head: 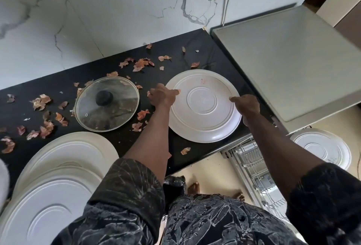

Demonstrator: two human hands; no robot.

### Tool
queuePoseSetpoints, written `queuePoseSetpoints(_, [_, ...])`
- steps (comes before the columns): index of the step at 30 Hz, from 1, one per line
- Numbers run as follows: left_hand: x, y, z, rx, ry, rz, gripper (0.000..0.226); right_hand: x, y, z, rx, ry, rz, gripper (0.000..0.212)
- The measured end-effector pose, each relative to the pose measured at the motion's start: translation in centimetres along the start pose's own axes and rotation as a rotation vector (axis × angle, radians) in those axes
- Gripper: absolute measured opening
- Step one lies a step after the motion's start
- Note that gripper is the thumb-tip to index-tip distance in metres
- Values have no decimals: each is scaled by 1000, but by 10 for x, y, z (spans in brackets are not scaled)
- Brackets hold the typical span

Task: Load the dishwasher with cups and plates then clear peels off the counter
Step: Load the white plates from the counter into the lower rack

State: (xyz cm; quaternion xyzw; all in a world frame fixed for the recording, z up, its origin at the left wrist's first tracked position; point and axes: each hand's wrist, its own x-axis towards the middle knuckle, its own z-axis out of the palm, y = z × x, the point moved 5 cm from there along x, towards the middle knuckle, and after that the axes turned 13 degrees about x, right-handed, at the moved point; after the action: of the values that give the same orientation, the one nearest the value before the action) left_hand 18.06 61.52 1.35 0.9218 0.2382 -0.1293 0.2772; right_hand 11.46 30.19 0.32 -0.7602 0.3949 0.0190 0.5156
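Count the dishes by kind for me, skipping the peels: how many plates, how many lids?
Plates: 4 (middle plate, back-left plate, front-left plate, right plate; the left ones overlap and may hide another)
Lids: 1 (glass lid)
Total: 5

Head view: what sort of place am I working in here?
Most likely a home kitchen: a black counter strewn with peels, with a white plate and a glass pot lid, and an open dishwasher rack below at the right.
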Motion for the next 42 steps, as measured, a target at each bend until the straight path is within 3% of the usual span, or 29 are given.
queuePoseSetpoints(7, [30, -9, 23, -269, 39, 4, 73, 9, 8, 3, -36, -29, 22, 83])
queuePoseSetpoints(15, [16, 6, 4, -358, 35, 57, 55, 11, 8, -4, 114, -15, -48, 69])
queuePoseSetpoints(19, [9, 27, 6, -400, -12, 100, 43, 22, 12, -19, 202, 22, -38, 89])
queuePoseSetpoints(27, [-6, 88, 54, -261, -102, 179, 39, 40, 25, -88, 118, 148, -91, 79])
queuePoseSetpoints(31, [-33, 140, 89, -70, -161, 315, 35, 49, 47, -147, 89, 245, -62, 73])
queuePoseSetpoints(36, [-77, 212, 138, 133, -235, 495, 51, 54, 84, -224, 97, 332, -21, 80])
queuePoseSetpoints(39, [-110, 249, 172, 261, -290, 614, 56, 52, 118, -274, 131, 390, 4, 63])
queuePoseSetpoints(42, [-148, 277, 203, 305, -334, 694, 49, 48, 149, -319, 192, 440, 26, 63])
